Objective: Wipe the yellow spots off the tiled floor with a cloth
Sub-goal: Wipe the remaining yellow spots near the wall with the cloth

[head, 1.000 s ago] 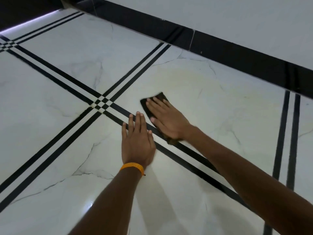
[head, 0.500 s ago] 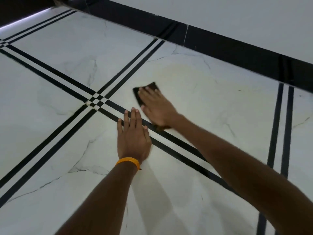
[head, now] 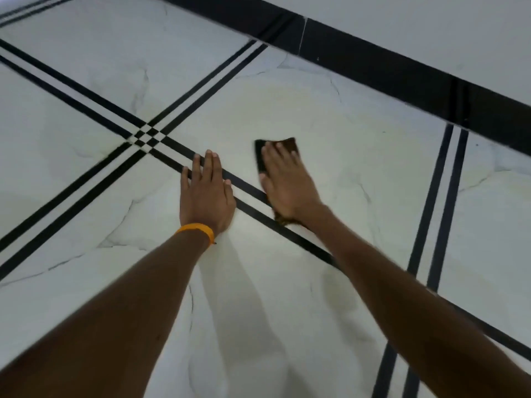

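A dark brown cloth (head: 288, 145) lies flat on the white marble tiled floor (head: 359, 173). My right hand (head: 286, 183) presses down on it with fingers stretched forward, so only the cloth's far edge and a corner near my wrist show. A faint yellowish smear (head: 287, 96) spreads over the tile beyond the cloth. My left hand (head: 205, 195), with an orange band at the wrist, rests flat on the floor to the left of the cloth, fingers across a black stripe (head: 247, 185), holding nothing.
Double black stripes cross the floor and meet at a small checkered junction (head: 146, 136) to the left. Another stripe pair (head: 439, 202) runs on the right. A black skirting band (head: 402, 73) lines the base of the white wall at the back.
My right hand has slid the cloth to the right along the tile, away from the stripe junction. My left hand has stayed planted flat in about the same spot.
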Motion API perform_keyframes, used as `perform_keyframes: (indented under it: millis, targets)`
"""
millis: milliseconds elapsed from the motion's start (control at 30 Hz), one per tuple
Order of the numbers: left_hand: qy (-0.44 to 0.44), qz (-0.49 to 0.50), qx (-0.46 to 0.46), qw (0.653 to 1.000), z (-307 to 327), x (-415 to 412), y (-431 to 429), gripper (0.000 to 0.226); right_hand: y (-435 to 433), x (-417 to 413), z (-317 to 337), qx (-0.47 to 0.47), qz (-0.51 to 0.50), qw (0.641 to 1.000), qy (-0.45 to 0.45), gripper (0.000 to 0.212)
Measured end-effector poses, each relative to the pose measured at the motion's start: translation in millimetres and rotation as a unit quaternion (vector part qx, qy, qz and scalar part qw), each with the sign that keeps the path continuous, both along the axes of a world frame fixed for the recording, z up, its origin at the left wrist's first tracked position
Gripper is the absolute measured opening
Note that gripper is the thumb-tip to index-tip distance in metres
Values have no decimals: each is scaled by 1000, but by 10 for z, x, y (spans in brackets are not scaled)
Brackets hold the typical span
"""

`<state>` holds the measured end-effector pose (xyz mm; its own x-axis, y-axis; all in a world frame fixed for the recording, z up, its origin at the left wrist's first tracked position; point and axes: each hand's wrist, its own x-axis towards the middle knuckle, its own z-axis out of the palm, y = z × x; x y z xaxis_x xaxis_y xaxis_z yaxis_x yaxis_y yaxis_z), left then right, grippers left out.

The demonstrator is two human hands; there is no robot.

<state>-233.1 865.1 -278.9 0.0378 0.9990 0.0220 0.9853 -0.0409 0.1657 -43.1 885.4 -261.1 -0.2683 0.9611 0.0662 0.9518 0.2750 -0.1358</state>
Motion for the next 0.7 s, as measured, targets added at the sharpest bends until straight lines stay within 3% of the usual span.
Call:
perform_keyframes:
  millis: [67, 133, 233, 300, 333, 467, 567, 633, 700]
  targets:
    - [7, -5, -3, 1000, 10, -13, 17, 61, -530, -21, -46, -5, 68, 998, 0, 63]
    - [7, -8, -7, 1000, 30, -9, 9, 61, -822, 424, -44, -3, 53, 998, 21, 65]
    - [-1, -7, -11, 1000, 43, -11, -4, 60, -757, 1215, 25, -1, -138, 990, 23, 68]
    - [5, -10, -5, 1000, 42, -20, -17, 59, -643, 1308, 45, -32, -262, 965, 11, 67]
    - [3, -15, -3, 1000, 46, -15, -20, 59, -638, 1173, 32, -31, -271, 962, 9, 66]
    - [-22, -58, -12, 998, 80, -91, -112, 57, -1275, 240, -36, -7, -39, 999, 3, 68]
    - [-57, -92, -22, 994, 141, -266, -494, 60, -1844, 234, 23, -46, 103, 994, -12, 65]
    - [-55, -90, -34, 994, 151, -475, -866, 66, -1802, 494, 50, -45, 79, 996, -7, 69]
    - [-28, -69, -35, 997, 150, -721, -1130, 69, -1571, 727, 42, -37, -60, 997, 10, 74]
